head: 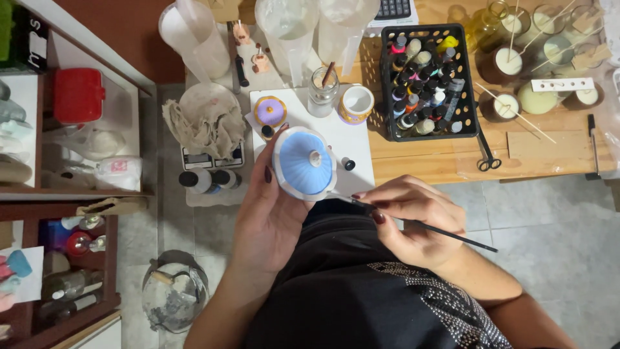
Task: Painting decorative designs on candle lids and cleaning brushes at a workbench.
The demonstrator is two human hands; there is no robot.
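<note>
The left hand (268, 216) is gripping a blue ribbed lid (304, 163); the right hand (413, 220) is pinching a thin brush (413, 223) against its lower rim. Edge painting appears under way; the next stroke likely requires rotating the lid.

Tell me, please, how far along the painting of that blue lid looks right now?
The blue lid already looks fully coloured on top, with a pale rim. In hand: the left hand holds it up while the right hand touches a thin brush to its lower edge. A purple lid and a gold-trimmed cup sit on the white board; whether they need more work is unclear.
</note>
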